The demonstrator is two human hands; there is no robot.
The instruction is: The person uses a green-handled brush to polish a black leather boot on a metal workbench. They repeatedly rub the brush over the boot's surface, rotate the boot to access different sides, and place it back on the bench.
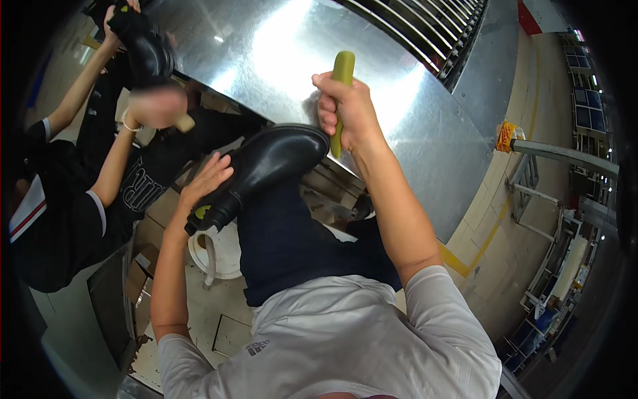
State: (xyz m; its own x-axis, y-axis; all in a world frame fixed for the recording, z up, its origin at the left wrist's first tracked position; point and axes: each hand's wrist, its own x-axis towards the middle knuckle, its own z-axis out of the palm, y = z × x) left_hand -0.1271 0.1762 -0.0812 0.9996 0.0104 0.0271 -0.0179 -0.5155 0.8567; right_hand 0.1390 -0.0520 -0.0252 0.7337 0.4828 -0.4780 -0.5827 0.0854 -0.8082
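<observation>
A black boot (274, 159) lies tilted across my lap, its glossy toe up against the edge of the metal table and its shaft toward my left. My left hand (207, 178) rests along the side of the shaft, fingers stretched out. A yellow-green tag (202, 211) shows near the top of the shaft. In my right hand (352, 110) is an olive-green bar (343, 70), fingers wrapped round it. One end sticks up above the fist; the lower end is beside the toe, and I cannot tell whether it touches.
The shiny metal table (266, 66) spans the front, with a roller section (425, 26) beyond. To the left, a co-worker handles another black boot (143, 50). A round white lid-like object (216, 253) lies low at left. A padded metal rail (565, 154) juts in at right.
</observation>
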